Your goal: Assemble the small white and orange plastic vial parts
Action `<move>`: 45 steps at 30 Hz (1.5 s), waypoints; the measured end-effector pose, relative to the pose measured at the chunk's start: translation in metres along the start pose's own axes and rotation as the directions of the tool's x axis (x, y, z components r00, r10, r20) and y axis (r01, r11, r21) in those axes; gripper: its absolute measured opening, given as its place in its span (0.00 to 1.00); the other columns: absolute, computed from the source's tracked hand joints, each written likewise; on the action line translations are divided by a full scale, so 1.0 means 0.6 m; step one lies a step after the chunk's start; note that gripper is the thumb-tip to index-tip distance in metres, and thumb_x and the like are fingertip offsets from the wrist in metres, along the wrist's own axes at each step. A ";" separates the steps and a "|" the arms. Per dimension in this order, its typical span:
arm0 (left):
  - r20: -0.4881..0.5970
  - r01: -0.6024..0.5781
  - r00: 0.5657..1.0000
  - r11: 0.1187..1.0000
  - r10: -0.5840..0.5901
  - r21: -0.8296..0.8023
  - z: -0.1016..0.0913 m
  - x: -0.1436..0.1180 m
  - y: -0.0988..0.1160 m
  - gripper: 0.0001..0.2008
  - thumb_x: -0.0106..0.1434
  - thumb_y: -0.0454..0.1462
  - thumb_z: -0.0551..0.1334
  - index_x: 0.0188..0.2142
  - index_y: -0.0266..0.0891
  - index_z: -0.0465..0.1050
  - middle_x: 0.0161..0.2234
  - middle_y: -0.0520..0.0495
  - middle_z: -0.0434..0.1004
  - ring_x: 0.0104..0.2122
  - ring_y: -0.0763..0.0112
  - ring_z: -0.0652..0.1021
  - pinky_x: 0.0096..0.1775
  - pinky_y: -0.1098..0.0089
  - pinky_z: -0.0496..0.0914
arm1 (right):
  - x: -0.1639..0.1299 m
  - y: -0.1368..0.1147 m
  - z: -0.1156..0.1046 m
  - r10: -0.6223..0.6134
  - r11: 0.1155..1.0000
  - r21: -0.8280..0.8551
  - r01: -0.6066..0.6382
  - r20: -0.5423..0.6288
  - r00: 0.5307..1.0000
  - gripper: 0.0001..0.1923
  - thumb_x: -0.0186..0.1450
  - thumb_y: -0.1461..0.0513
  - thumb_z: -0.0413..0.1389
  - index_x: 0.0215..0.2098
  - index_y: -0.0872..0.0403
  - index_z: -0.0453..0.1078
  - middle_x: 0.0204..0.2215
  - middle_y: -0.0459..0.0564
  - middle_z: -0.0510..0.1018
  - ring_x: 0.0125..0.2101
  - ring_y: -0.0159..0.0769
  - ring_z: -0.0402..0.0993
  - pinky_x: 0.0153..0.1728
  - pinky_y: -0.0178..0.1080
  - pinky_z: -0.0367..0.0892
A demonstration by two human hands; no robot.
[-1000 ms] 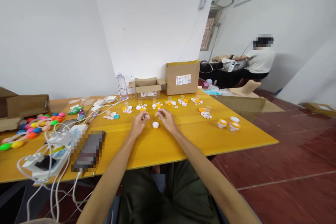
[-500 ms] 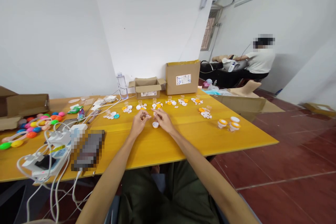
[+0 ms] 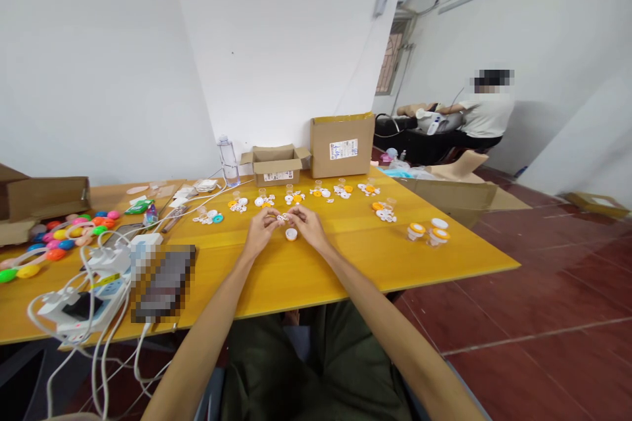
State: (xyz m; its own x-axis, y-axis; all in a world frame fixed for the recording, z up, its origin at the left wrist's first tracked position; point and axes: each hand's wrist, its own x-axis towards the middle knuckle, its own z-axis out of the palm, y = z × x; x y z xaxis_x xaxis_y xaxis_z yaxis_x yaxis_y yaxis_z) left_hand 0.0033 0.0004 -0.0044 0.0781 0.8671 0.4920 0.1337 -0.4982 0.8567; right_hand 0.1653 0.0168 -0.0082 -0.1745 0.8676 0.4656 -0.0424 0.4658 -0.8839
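Note:
My left hand [image 3: 261,231] is closed in a pinch on small white plastic pieces [image 3: 282,217] with dark spots or holes. From the other side, the fingertips of my right hand [image 3: 307,229] close on the same pieces, so both hands meet just above the table. How many pieces each holds is too small to make out. Right below the fingers stands a small round white cap or cup [image 3: 291,235], touched by neither hand. Behind the hands, little groups of white discs [image 3: 264,201], orange rings [image 3: 297,198] and clear cups [image 3: 318,185] lie in an arc.
Lidded clear cups [image 3: 417,229] stand at the right. Two cardboard boxes [image 3: 342,148] and a water bottle [image 3: 228,161] line the wall. On the left are a power strip with cables [image 3: 106,283], a phone [image 3: 165,283] and colourful plastic balls [image 3: 56,254]. A person [image 3: 488,115] sits far right.
My fingertips have come together over the white cap, with the small white pieces now between both hands. The view has shifted slightly.

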 end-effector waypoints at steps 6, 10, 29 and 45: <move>-0.012 0.021 1.000 0.999 -0.022 -0.038 0.002 0.002 0.008 0.13 0.55 0.44 0.68 0.32 0.39 0.69 0.28 0.51 0.77 0.25 0.69 0.80 0.30 0.69 0.76 | 0.002 0.001 -0.003 -0.012 1.000 0.002 0.012 0.003 1.000 0.08 0.57 0.56 0.58 0.28 0.52 0.73 0.26 0.46 0.79 0.28 0.37 0.76 0.33 0.38 0.73; -0.022 0.030 0.999 0.998 -0.031 -0.050 0.003 0.001 0.012 0.14 0.56 0.45 0.68 0.32 0.40 0.68 0.25 0.52 0.76 0.25 0.68 0.81 0.29 0.69 0.76 | 0.003 0.007 -0.006 -0.008 1.000 -0.018 0.008 0.018 1.000 0.08 0.57 0.56 0.59 0.30 0.52 0.75 0.28 0.46 0.80 0.30 0.37 0.77 0.36 0.39 0.73; 0.014 -0.053 0.999 0.995 0.052 0.090 0.002 -0.004 0.011 0.08 0.57 0.41 0.66 0.31 0.40 0.70 0.27 0.52 0.74 0.28 0.72 0.76 0.34 0.71 0.72 | 0.003 0.005 -0.003 0.090 0.987 0.131 -0.091 0.010 0.996 0.13 0.53 0.51 0.64 0.27 0.52 0.75 0.23 0.46 0.79 0.26 0.37 0.76 0.32 0.40 0.75; 0.030 -0.091 0.996 0.971 0.087 0.221 0.001 -0.004 0.006 0.07 0.58 0.41 0.66 0.32 0.41 0.72 0.24 0.55 0.72 0.22 0.75 0.71 0.27 0.73 0.66 | 0.003 0.004 -0.006 0.077 0.991 0.108 -0.081 0.034 0.996 0.15 0.55 0.49 0.63 0.28 0.52 0.76 0.23 0.47 0.79 0.25 0.37 0.76 0.30 0.39 0.75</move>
State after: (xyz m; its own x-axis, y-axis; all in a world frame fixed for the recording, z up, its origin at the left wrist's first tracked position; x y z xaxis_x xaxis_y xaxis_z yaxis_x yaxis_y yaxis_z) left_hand 0.0044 -0.0034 -0.0028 0.1194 0.8201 0.5597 0.3411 -0.5632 0.7526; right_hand 0.1684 0.0198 -0.0092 -0.2104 0.8947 0.3940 -0.1345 0.3727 -0.9181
